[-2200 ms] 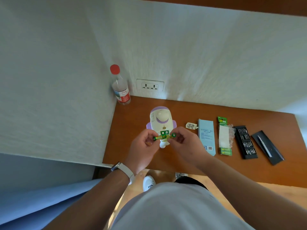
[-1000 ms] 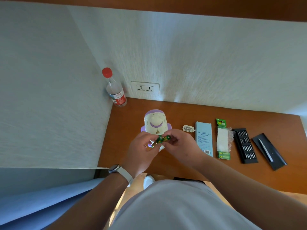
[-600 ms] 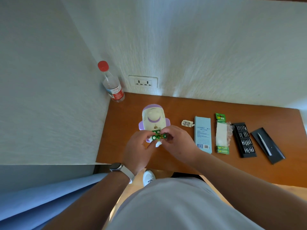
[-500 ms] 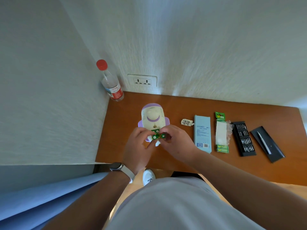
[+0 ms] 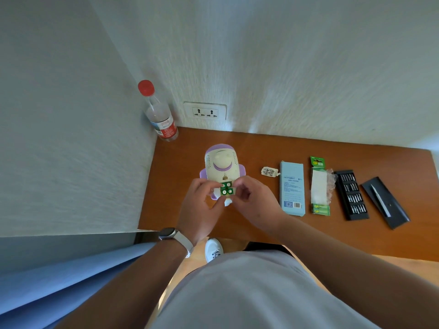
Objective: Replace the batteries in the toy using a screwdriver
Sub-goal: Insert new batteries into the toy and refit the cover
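Between the pinching fingertips of the left hand point(image 5: 199, 210) and the right hand point(image 5: 254, 205), the green batteries point(image 5: 226, 188) stand end-up, just over the toy point(image 5: 221, 162)'s lower body.

bare desk point(image 5: 180, 176) left of toy point(image 5: 221, 167); cover point(image 5: 269, 172) and box point(image 5: 292, 188) crowd its right.

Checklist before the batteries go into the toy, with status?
1. Batteries pinched between left hand and right hand: ok.
2. Toy lying flat on table: ok.
3. Compartment open and empty: cannot tell, hidden behind batteries.
4. Polarity marks: cannot tell, too small.
5. Screwdriver free on black tray: ok.
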The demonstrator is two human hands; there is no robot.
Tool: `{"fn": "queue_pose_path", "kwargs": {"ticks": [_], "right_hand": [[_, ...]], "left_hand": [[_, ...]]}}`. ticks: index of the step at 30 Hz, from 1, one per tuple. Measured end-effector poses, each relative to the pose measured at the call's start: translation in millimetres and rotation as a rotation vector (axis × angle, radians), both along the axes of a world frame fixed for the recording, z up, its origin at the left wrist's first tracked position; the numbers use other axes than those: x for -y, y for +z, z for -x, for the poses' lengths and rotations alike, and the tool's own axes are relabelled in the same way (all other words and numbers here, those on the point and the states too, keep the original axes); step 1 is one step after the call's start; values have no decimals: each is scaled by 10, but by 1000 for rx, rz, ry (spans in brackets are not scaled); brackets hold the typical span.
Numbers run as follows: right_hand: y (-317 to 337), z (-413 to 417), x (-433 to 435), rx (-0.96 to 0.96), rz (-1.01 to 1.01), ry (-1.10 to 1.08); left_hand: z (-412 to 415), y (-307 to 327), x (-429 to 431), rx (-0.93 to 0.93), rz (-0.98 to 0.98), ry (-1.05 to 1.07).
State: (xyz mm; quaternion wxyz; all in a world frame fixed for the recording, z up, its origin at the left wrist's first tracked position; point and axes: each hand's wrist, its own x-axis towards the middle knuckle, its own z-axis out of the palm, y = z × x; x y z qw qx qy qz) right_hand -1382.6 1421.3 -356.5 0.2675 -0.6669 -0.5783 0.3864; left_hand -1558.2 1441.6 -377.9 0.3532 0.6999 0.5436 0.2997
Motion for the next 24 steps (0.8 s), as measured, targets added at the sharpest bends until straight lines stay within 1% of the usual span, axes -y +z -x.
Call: {"fn": "queue_pose_path", "kwargs": {"ticks": [4, 6, 11, 14, 16, 19, 22, 24], "right_hand": [[-38, -78, 27, -29, 14, -73], [-50, -157, 30, 2, 27, -102], [-128, -439, 16, 91, 108, -156], [-208, -553, 20, 136, 164, -121], [-278, -619, -10, 202, 169, -120], [-370, -748, -125, 376, 185, -117], [-446, -881, -254, 572, 207, -40], [-488, -944, -328, 655, 212, 11]], "left_hand": [[13, -10, 6, 47, 59, 26], [15, 4, -6, 77, 92, 65], [-25, 36, -118, 162, 314, 139], [-69, 37, -162, 205, 357, 133], [-109, 38, -187, 212, 353, 140], [-181, 46, -212, 173, 339, 164], [-237, 53, -217, 183, 359, 187], [-256, 48, -219, 188, 372, 202]]}}
